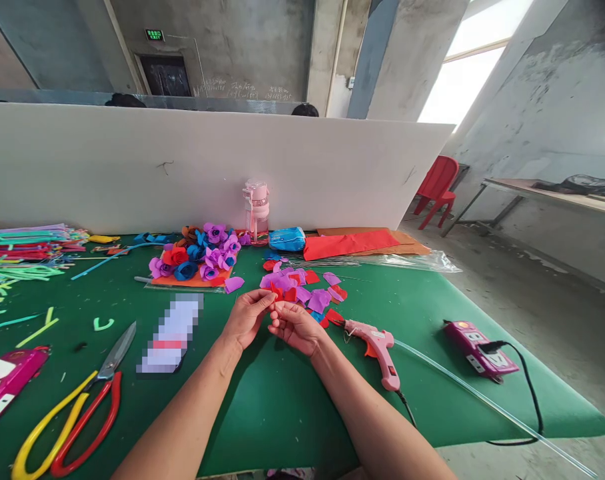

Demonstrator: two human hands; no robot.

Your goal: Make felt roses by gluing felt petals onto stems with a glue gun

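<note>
Both hands meet over the middle of the green table, thumbs and fingertips pinched together. Between them is a small red paper flower [278, 289], partly hidden by the fingers. My left hand [248, 316] grips its left side, while my right hand [298, 327] pinches it low on the right. Just beyond the fingers lies a loose heap of purple petals [319, 300], mixed with red and blue ones. To the right of my right hand rests a pink glue gun [380, 343], with a long clear glue stick [462, 383] running out of its back.
Finished paper flowers [215, 257] are piled at back left. Scissors [100, 380], a blurred phone [170, 337] and bundled coloured stems [27, 247] lie left. A pink bottle [257, 207] stands by the white partition [192, 160]. A power strip [480, 350] with a cord sits right.
</note>
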